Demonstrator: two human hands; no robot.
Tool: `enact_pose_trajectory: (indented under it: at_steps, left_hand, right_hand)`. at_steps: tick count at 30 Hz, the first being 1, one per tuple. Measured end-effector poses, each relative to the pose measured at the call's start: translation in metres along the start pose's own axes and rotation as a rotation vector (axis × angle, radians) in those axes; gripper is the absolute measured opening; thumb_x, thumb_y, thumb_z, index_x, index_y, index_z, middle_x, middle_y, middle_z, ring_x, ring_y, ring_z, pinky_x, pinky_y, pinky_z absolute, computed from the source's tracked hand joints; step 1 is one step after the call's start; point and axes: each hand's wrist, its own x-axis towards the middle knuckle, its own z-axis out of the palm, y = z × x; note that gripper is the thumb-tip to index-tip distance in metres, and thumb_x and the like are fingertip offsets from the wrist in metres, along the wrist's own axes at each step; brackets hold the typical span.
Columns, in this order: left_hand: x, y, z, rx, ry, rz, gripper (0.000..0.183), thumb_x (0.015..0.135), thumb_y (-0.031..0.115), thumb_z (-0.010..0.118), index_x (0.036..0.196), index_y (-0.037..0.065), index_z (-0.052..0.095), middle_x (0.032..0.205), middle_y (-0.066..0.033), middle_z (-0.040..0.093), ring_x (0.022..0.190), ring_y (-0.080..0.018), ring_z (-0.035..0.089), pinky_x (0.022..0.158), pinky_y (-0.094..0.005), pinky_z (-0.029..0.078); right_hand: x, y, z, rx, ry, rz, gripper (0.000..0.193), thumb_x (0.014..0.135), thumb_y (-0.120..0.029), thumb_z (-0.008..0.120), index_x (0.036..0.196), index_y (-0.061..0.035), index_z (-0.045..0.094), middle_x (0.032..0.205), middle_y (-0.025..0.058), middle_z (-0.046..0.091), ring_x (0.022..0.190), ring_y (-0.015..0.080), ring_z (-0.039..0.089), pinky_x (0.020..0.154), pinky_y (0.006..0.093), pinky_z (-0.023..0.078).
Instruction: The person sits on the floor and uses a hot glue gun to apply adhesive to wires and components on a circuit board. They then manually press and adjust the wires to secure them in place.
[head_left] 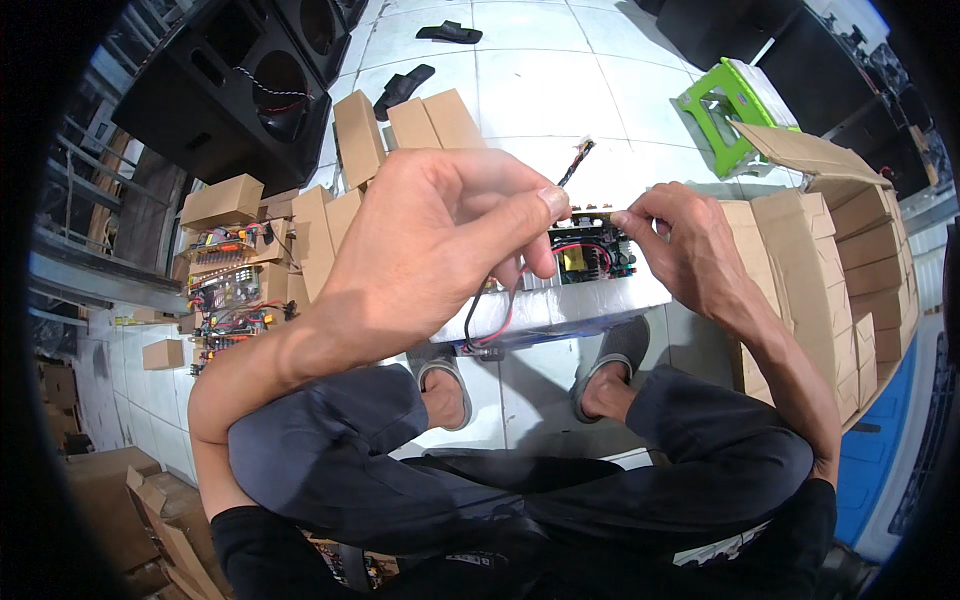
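Observation:
In front of my knees a circuit board [590, 258] with a yellow transformer and red and black wires rests on a white, film-wrapped block [610, 295]. My left hand [425, 235] is closed, thumb and fingertips pinched on a cable. The twisted end of that cable [572, 172], tipped with a small connector, sticks up beyond the thumb. Below the same hand, a red-and-black wire pair [512, 305] hangs over the block's near side. My right hand [685, 235] pinches the board's far right edge; its inner fingers are partly hidden.
Brown cardboard boxes [225, 203] and more circuit boards [225, 290] are stacked at left. A large open carton of boxes [800, 270] stands right, near a green folding stool [715, 110]. Black speaker cabinets [225, 90] and black slippers [448, 33] lie farther off.

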Motion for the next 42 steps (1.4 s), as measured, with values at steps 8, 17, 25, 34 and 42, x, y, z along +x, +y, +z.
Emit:
enact_pose_trajectory:
  at_steps: [8,17,25,34,42]
  left_hand:
    - [0.002,-0.001,0.001,-0.004,0.004,-0.013,0.022,0.096,0.013,0.063,0.102,-0.007,0.071,0.076,-0.0086,0.070,0.065,-0.0090,0.060,0.060,-0.0228,0.048]
    - [0.002,0.001,0.003,-0.002,-0.007,-0.023,0.023,0.096,0.014,0.064,0.100,-0.007,0.071,0.075,-0.0088,0.069,0.065,-0.0090,0.059,0.059,-0.0228,0.047]
    - [0.003,0.000,0.003,-0.002,-0.013,-0.011,0.025,0.096,0.015,0.064,0.101,-0.008,0.071,0.075,-0.0085,0.069,0.065,-0.0089,0.059,0.059,-0.0230,0.047]
    - [0.001,0.001,0.001,0.069,-0.032,-0.013,0.025,0.100,0.013,0.058,0.106,-0.009,0.068,0.077,-0.0101,0.070,0.068,-0.0092,0.063,0.061,-0.0222,0.051]
    - [0.002,0.001,0.000,0.101,-0.045,-0.009,0.024,0.102,0.011,0.055,0.107,-0.009,0.068,0.079,-0.0116,0.070,0.069,-0.0101,0.066,0.062,-0.0220,0.054]
  right_hand:
    - [-0.008,0.003,0.006,0.031,-0.193,0.122,0.018,0.085,-0.011,0.070,0.094,0.0039,0.075,0.080,0.0196,0.069,0.069,0.0299,0.064,0.065,0.0398,0.050]
    - [-0.010,0.001,0.014,0.016,-0.230,0.167,0.019,0.087,-0.011,0.068,0.098,0.0029,0.074,0.084,0.0214,0.070,0.072,0.0334,0.067,0.067,0.0421,0.050]
    - [-0.010,0.002,0.020,0.054,-0.166,0.118,0.018,0.084,-0.011,0.071,0.095,0.0034,0.075,0.083,0.0199,0.069,0.072,0.0307,0.065,0.067,0.0404,0.050]
    - [-0.011,0.008,0.018,-0.128,-0.113,-0.248,0.012,0.080,-0.003,0.072,0.088,0.0053,0.072,0.079,0.0157,0.066,0.075,0.0287,0.062,0.067,0.0406,0.051]
    - [-0.010,0.006,0.011,-0.369,-0.231,-0.470,0.010,0.079,-0.005,0.059,0.081,0.0040,0.062,0.081,0.0146,0.060,0.080,0.0245,0.054,0.078,0.0375,0.046]
